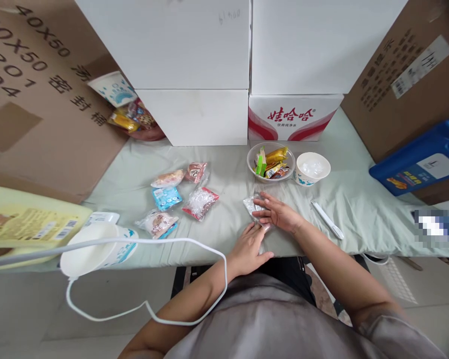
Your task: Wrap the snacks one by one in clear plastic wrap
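Observation:
A small clear, shiny plastic packet (250,203) lies on the green cloth in front of me, partly covered by my hands. My left hand (249,252) rests flat with its fingers stretched over the packet's near end and the thumb spread to the right. Just above it, my right hand (279,212) is open, palm turned sideways, fingers apart over the packet's right side. To the left lie several wrapped snack packets, among them a blue packet (166,198), a red-edged clear packet (201,203) and a brown-and-white packet (157,223). A white utility knife (327,219) lies right of my right hand.
Behind my hands stand a clear bowl (251,172) of snacks and a paper cup (303,178) holding clear plastic. White boxes (209,117) wall off the back. A blue bottle (419,159) lies right. At left, a white cable (194,243) crosses before another paper cup (84,252).

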### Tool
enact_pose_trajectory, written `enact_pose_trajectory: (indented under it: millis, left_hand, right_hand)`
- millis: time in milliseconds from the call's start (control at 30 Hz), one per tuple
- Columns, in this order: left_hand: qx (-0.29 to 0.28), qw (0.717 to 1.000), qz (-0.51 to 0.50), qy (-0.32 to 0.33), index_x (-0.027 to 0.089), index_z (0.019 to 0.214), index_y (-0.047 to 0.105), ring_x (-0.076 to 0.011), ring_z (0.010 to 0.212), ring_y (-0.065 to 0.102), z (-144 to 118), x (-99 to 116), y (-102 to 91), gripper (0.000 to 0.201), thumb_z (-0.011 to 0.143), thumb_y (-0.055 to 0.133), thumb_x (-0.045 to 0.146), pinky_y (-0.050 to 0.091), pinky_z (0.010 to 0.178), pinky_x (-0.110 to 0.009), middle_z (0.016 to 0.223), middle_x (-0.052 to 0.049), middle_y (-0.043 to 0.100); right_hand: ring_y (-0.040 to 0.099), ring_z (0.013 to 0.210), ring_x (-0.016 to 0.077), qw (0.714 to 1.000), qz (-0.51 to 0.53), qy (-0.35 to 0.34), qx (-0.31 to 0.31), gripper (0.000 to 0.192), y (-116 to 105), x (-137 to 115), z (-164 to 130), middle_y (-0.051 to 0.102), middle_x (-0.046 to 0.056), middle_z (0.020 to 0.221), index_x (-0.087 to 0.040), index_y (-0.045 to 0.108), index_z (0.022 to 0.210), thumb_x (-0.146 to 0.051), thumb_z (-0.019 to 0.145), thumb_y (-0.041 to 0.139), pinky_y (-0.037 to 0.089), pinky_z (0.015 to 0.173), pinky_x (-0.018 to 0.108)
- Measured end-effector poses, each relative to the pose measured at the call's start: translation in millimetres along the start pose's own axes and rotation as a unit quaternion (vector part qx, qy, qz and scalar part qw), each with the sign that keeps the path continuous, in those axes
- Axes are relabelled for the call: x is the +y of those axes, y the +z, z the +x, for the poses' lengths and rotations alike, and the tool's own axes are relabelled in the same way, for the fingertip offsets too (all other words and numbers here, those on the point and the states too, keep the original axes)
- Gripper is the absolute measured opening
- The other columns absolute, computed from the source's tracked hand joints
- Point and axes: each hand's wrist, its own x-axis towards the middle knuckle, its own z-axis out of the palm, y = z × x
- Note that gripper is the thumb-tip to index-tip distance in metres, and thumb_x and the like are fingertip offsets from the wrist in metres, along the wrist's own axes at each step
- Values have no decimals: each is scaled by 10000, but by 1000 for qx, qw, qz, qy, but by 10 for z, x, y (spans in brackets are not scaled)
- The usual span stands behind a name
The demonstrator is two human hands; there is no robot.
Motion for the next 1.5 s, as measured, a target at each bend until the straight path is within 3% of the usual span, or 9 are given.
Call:
enact_pose_trajectory:
  millis: [167, 333, 400, 533, 633, 767, 967, 1367, 1500]
  left_hand:
    - [163, 986, -9, -9, 211, 1157, 573, -228, 1139, 577, -31, -21, -23, 265, 906, 487, 209, 492, 969, -412, 1131, -95, 645]
    - [304, 952, 33, -9, 177, 1089, 572, -199, 1034, 590, 127, -133, -183, 207, 915, 464, 205, 503, 915, -368, 1074, -106, 612]
    - [297, 954, 33, -19, 176, 1054, 571, -192, 1007, 593, 240, -233, -255, 203, 908, 431, 167, 509, 890, -361, 1047, -98, 618]
    - [187, 980, 63, 0, 193, 877, 609, -203, 1001, 593, 410, -425, -318, 248, 823, 416, 47, 487, 922, -391, 958, -64, 654]
    - [164, 983, 88, -2, 202, 872, 633, -215, 1053, 574, 429, -466, -302, 293, 777, 439, 4, 469, 943, -401, 1003, -57, 659]
    - [170, 981, 94, 1, 203, 930, 636, -215, 1056, 566, 398, -435, -287, 321, 783, 444, -8, 468, 940, -392, 1026, -58, 656]
    - [148, 980, 133, -3, 205, 1008, 654, -227, 1077, 552, 404, -416, -289, 386, 788, 426, -15, 457, 959, -406, 1104, -60, 644]
    - [146, 979, 142, 32, 172, 1069, 657, -240, 1110, 539, 387, -389, -306, 238, 934, 478, 251, 415, 992, -421, 1139, -85, 655]
    - [80, 980, 159, 95, 215, 1083, 659, -249, 1223, 498, 347, -337, -297, 242, 931, 517, 341, 342, 1029, -450, 1204, -59, 656]
  right_hand:
    - [683, 985, 199, 1000, 0, -11, -13, 578, -7, 53, -34, 444, 77, 1472, -294, 430, 1316, -374, 810, 697, 600, 738, 352]
    - [672, 1007, 189, 999, -7, -15, -30, 621, 1, 56, -24, 395, 67, 1508, -315, 421, 1332, -399, 791, 713, 589, 747, 335]
    - [669, 1007, 192, 999, -20, -19, -35, 632, 22, 68, -31, 383, 67, 1514, -317, 427, 1334, -409, 781, 719, 584, 741, 336]
    - [649, 1036, 215, 988, -106, -109, 9, 509, 100, 82, -163, 486, 74, 1423, -284, 528, 1245, -455, 794, 692, 570, 780, 366]
    - [642, 1005, 219, 930, -230, -269, 99, 353, 116, 79, -358, 639, 76, 1185, -255, 587, 1127, -474, 853, 619, 544, 827, 389]
    - [622, 903, 214, 776, -458, -385, 201, 231, 28, 164, -566, 674, 72, 951, -231, 612, 1028, -416, 896, 567, 509, 837, 406]
    - [561, 1020, 263, 595, -714, -363, 60, 265, -64, 438, -648, 651, 115, 1084, -207, 625, 1133, -331, 906, 574, 432, 892, 462]
    - [544, 954, 236, 523, -767, -368, 54, 205, -148, 435, -551, 658, 96, 1012, -199, 654, 1066, -258, 958, 490, 438, 819, 392]
    - [530, 1081, 238, 521, -748, -410, 26, 192, -51, 428, -658, 653, 97, 1076, -189, 640, 1047, -189, 949, 476, 421, 915, 414]
